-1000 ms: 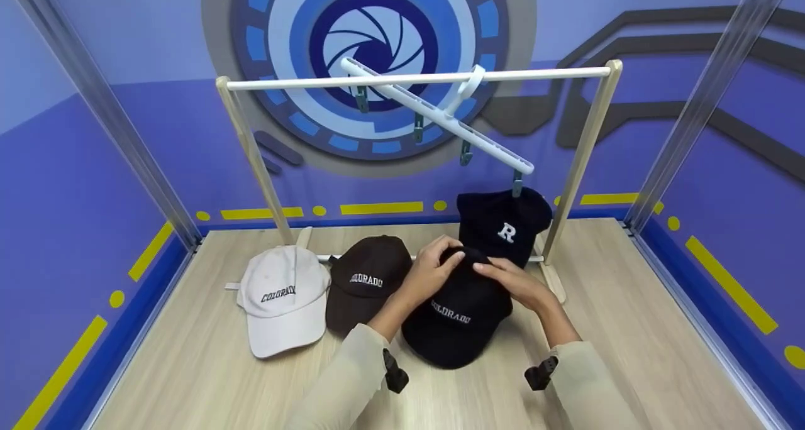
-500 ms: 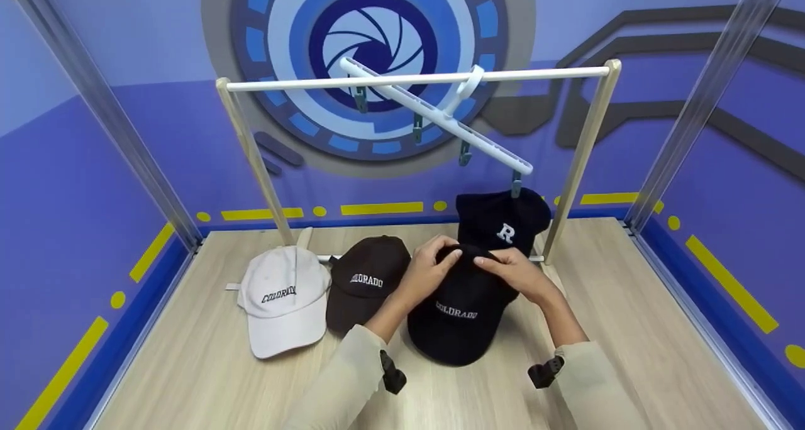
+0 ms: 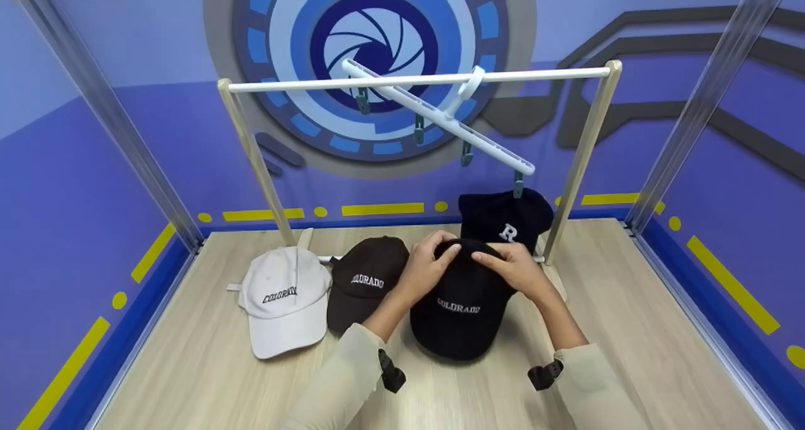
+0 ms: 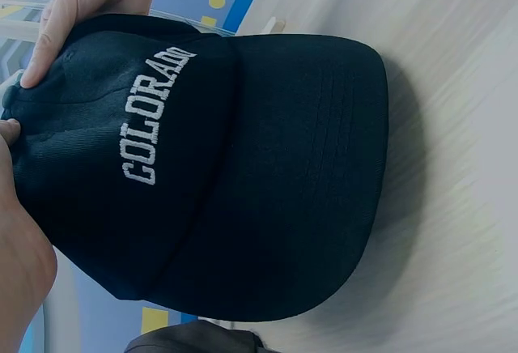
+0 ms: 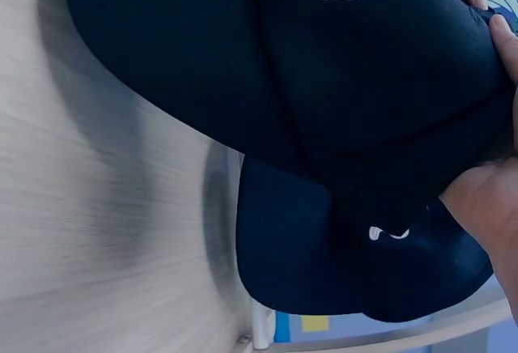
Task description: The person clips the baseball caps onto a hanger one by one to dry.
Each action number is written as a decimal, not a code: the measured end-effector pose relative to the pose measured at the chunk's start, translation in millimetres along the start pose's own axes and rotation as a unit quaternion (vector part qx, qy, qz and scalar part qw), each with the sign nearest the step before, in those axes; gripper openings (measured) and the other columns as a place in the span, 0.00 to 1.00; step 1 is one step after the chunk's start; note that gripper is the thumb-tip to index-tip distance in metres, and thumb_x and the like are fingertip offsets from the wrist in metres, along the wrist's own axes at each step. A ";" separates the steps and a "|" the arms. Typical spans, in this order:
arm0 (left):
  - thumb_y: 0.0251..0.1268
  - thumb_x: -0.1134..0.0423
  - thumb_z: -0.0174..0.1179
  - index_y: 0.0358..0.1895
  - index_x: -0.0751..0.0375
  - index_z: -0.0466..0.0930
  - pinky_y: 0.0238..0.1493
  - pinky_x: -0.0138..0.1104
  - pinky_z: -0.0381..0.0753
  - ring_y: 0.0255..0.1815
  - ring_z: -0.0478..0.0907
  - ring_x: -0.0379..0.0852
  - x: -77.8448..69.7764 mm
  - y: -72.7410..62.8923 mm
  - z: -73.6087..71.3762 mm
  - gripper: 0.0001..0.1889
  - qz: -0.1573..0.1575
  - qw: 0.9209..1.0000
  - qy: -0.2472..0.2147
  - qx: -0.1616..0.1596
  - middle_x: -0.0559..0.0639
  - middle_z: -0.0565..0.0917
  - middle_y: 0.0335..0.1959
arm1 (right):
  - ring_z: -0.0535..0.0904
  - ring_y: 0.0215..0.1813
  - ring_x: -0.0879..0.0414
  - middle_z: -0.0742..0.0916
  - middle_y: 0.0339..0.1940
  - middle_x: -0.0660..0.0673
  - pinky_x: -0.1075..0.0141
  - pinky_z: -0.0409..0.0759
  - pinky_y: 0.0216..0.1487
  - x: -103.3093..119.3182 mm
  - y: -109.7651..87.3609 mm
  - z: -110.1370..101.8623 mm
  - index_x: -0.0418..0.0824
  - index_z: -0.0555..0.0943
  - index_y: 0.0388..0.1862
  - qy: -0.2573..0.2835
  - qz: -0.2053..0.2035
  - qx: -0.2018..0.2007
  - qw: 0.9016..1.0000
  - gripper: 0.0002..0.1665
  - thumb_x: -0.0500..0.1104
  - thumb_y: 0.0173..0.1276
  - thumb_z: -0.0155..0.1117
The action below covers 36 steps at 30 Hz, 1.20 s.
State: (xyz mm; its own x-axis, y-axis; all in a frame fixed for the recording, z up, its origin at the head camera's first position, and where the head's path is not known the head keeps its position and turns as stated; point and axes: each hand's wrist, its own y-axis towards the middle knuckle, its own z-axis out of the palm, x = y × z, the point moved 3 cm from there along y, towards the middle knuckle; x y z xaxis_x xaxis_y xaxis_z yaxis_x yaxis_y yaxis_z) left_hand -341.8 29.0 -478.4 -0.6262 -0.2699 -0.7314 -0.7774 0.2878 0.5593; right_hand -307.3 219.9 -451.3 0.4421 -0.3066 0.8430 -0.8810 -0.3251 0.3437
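Both my hands hold a black baseball cap (image 3: pixel 459 298) by the top of its crown, its brim toward me and white "COLORADO" lettering on the front. My left hand (image 3: pixel 426 266) grips the crown's left side, thumb on top. On the right side my right hand (image 3: pixel 517 270) pinches it, thumb also on top and the other fingers hidden behind the fabric. In the left wrist view the cap (image 4: pixel 299 167) casts a shadow on the tabletop beside its brim. Behind it, a dark cap with a white "R" (image 3: pixel 503 213) hangs from a clip (image 3: pixel 518 185) at the hanger's right end.
A white hanger (image 3: pixel 440 115) with several clips hangs aslant from the rail (image 3: pixel 302 84) of a wooden rack. On the tabletop (image 3: pixel 207 354) to the left lie a white cap (image 3: pixel 283 320) and a dark brown cap (image 3: pixel 371 273). Walls enclose the back and sides.
The held black cap has risen slightly and turned straighter toward me, now covering more of the cap with the "R". Both hands keep their grip on the crown.
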 end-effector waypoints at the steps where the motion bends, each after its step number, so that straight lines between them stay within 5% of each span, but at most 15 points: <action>1: 0.75 0.59 0.61 0.46 0.60 0.83 0.56 0.38 0.79 0.50 0.82 0.43 -0.5 0.2 -0.4 0.09 -0.001 1.000 0.000 -0.001 0.50 0.86 0.46 | 0.85 0.36 0.60 0.90 0.39 0.40 0.70 0.80 0.38 2.8 -0.5 0.1 0.33 0.88 0.43 -0.015 -0.010 -0.009 1.000 0.09 0.37 0.74 0.64; 9: 0.76 0.58 0.59 0.47 0.60 0.83 0.55 0.38 0.79 0.50 0.82 0.43 -5.6 3.2 -2.2 0.09 0.011 1.000 0.001 -0.007 0.49 0.85 0.46 | 0.82 0.29 0.59 0.90 0.33 0.42 0.72 0.75 0.33 -10.0 4.9 0.4 0.36 0.89 0.38 -0.094 -0.045 -0.064 0.993 0.05 0.36 0.71 0.67; 17: 0.77 0.59 0.59 0.47 0.61 0.82 0.56 0.37 0.79 0.50 0.82 0.43 -9.0 5.6 -3.7 0.09 0.038 0.999 0.017 -0.013 0.50 0.85 0.45 | 0.80 0.29 0.63 0.90 0.31 0.51 0.72 0.74 0.32 -23.1 9.8 -1.8 0.46 0.90 0.36 -0.096 -0.066 -0.082 0.990 0.04 0.41 0.69 0.70; 26: 0.77 0.61 0.58 0.47 0.63 0.82 0.56 0.37 0.79 0.49 0.81 0.43 -13.9 7.8 -6.0 0.09 0.043 0.999 0.007 -0.016 0.50 0.84 0.45 | 0.82 0.29 0.63 0.91 0.32 0.52 0.72 0.75 0.31 -15.8 12.1 -2.6 0.43 0.91 0.38 -0.107 -0.090 -0.099 0.985 0.05 0.42 0.69 0.70; 36: 0.77 0.60 0.58 0.49 0.62 0.83 0.56 0.37 0.79 0.51 0.81 0.45 -23.3 14.8 -9.9 0.09 0.045 0.999 0.017 -0.011 0.51 0.84 0.46 | 0.85 0.33 0.61 0.92 0.35 0.50 0.74 0.78 0.34 -3.9 15.2 -5.4 0.42 0.92 0.40 -0.104 -0.066 -0.133 0.984 0.07 0.43 0.70 0.70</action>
State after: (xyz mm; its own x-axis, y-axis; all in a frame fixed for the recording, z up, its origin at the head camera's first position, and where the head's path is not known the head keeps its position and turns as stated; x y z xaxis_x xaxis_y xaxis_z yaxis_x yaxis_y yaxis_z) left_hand -339.3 30.4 -449.2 -0.6947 -0.2756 -0.6644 -0.7190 0.2929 0.6302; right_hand -323.4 221.0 -447.1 0.5559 -0.4623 0.6909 -0.8147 -0.1377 0.5634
